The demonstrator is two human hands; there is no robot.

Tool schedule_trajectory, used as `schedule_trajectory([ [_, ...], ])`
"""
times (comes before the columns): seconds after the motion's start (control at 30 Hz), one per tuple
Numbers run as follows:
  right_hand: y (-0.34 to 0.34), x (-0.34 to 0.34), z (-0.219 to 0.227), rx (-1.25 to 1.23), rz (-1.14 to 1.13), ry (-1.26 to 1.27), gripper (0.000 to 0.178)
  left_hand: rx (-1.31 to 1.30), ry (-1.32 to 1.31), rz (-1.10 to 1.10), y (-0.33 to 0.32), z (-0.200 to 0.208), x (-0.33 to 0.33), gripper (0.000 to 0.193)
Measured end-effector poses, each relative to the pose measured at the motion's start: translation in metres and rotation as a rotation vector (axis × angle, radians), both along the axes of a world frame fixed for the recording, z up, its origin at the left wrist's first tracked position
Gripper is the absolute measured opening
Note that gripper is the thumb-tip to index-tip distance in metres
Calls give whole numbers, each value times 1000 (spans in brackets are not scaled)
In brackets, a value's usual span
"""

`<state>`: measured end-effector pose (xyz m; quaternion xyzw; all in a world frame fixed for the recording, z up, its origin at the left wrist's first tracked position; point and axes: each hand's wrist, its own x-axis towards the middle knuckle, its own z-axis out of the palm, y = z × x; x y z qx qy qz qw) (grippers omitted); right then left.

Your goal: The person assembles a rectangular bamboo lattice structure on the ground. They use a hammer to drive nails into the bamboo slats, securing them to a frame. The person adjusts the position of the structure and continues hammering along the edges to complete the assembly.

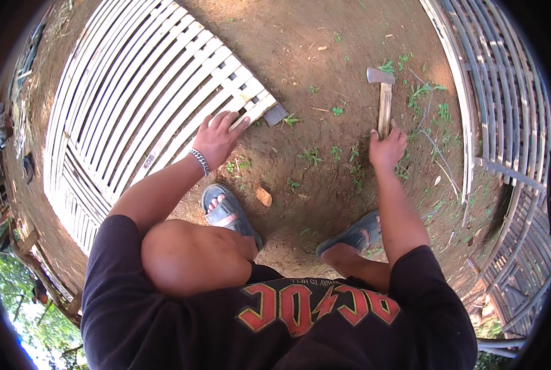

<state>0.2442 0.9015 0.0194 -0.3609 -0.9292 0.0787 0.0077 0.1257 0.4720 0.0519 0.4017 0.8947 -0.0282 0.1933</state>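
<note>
The left hand [217,140], loosely spread, rests at the edge of a slatted panel [155,80]; the right hand [387,149] wraps round a hatchet [384,102] over weedy earth [324,185], slatted fencing [497,92] farther right.

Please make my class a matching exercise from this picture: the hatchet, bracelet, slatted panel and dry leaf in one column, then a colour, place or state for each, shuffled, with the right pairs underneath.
Column one
1. hatchet
2. bracelet
3. slatted panel
4. dry leaf

Column two
A. pale, with the left hand at its edge
B. orange-brown, lying on the soil
C. its handle gripped in the right hand
D. made of silver-coloured links

Right pairs: 1-C, 2-D, 3-A, 4-B
</note>
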Motion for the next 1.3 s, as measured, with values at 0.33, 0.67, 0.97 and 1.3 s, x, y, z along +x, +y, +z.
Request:
schedule_trajectory([
  [0.33,29,-26,4,-301,-55,-42,56,-19,57,-57,-11,-7,8,76],
  [0.67,-100,-6,59,-710,464,-239,46,-32,66,-21,-15,-8,14,89],
  [0.97,-123,-8,27,-650,558,-205,40,-104,-4,16,-9,1,13,91],
  [1.3,-127,-13,29,-640,458,-255,38,-167,6,-21,-10,-11,11,93],
])
